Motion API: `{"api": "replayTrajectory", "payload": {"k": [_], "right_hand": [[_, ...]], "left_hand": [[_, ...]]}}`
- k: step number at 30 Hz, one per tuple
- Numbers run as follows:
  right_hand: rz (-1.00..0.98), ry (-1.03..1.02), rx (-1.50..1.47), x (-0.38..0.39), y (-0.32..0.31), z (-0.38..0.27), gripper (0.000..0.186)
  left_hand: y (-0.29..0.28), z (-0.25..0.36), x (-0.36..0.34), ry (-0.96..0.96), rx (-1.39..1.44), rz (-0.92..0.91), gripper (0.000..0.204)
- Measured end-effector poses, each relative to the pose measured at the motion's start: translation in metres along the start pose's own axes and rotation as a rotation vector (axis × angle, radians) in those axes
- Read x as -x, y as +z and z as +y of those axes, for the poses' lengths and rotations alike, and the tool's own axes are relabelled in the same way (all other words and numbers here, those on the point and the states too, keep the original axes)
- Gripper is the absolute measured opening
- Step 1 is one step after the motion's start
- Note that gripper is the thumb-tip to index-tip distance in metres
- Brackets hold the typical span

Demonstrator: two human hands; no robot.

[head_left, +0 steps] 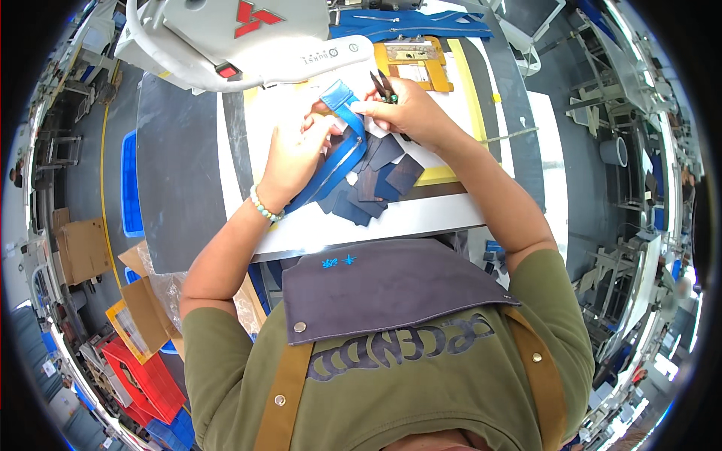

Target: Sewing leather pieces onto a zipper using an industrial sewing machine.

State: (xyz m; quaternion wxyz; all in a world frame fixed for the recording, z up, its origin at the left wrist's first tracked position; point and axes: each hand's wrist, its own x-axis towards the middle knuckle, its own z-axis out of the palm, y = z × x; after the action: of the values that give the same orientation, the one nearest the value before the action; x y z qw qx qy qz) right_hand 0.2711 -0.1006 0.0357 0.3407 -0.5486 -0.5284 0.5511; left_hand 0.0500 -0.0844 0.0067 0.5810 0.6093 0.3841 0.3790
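Observation:
Between my hands is a blue zipper strip [350, 154] with a folded blue fabric tab [338, 95] at its upper end. My left hand [295, 154] is closed with its fingertips pinching beside the tab; the exact grip is partly hidden. Dark snips [383, 85] are tucked in my right hand [412, 114], their points upward, while its thumb and finger touch the strip just below the tab. The strip's lower part bends and runs down to the left past my left wrist. Beneath and right of it lie several dark blue and brown fabric patches [368, 184], loosely overlapping.
A white sewing machine [218, 45] stands across the far left of the table. At the back lie blue zipper strips [410, 25] and a yellow template frame [421, 64]. A blue bin [131, 184] and cardboard boxes [84, 248] are on the floor to the left.

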Motion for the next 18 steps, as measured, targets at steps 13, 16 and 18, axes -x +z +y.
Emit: {"api": "replayTrajectory", "payload": {"k": [13, 16, 18], "right_hand": [[0.072, -0.179, -0.059, -0.001, 0.007, 0.014, 0.027], [0.185, -0.246, 0.092, 0.000, 0.004, 0.011, 0.027], [0.126, -0.291, 0.109, -0.005, -0.002, 0.017, 0.027]], "left_hand": [[-0.012, -0.009, -0.017, -0.123, 0.245, -0.039, 0.018], [-0.012, -0.007, -0.016, -0.123, 0.269, -0.044, 0.019], [-0.011, -0.005, -0.014, -0.096, 0.396, -0.050, 0.021]]}}
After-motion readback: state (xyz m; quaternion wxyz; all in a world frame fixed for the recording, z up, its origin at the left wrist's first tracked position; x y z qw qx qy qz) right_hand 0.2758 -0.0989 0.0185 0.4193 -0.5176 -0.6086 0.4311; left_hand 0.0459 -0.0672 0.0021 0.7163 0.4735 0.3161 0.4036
